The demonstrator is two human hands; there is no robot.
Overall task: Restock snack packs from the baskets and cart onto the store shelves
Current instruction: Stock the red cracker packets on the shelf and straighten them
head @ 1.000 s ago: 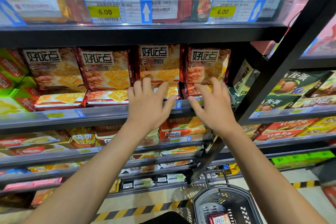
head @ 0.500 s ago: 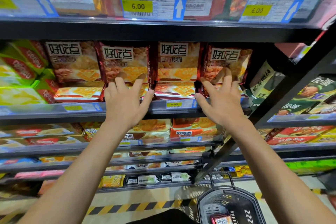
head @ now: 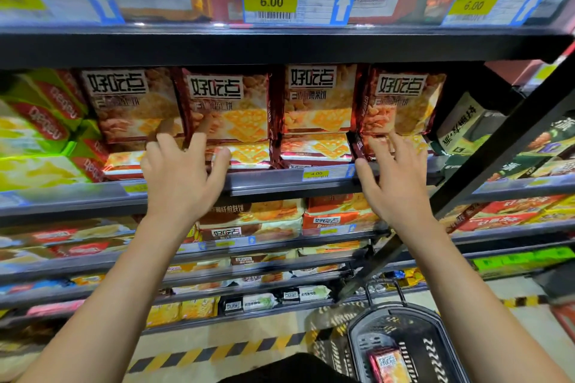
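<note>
Dark metal store shelves [head: 280, 47] fill the view, several tiers stocked with snack packs. On the tier at hand level [head: 280, 185], four upright cracker packs [head: 320, 99] stand side by side with their printed fronts facing out, above a lower row of packs lying flat [head: 314, 149]; green and yellow packs [head: 40, 140] sit to their left. The upper tier carries price tags reading 6.00 [head: 270, 1]. A yellow price tag [head: 315, 174] sits on the hand-level rail between the two hands.

Left hand [head: 180, 177]: fingers [head: 199, 146] spread and straight, their tips against the lower edges of the two leftmost upright packs, the thumb lying over a flat pack at the shelf rail. Right hand [head: 396, 183]: fingers [head: 381, 149] spread and straight, resting on the flat pack beneath the rightmost upright pack [head: 401, 99], the thumb at the rail. Neither hand holds a pack.

Below right, on the floor, a black shopping basket [head: 435, 348] with its handle raised contains one red cracker pack [head: 389, 364]. Yellow-and-black hazard tape [head: 217, 351] runs along the floor beneath the bottom shelf.
</note>
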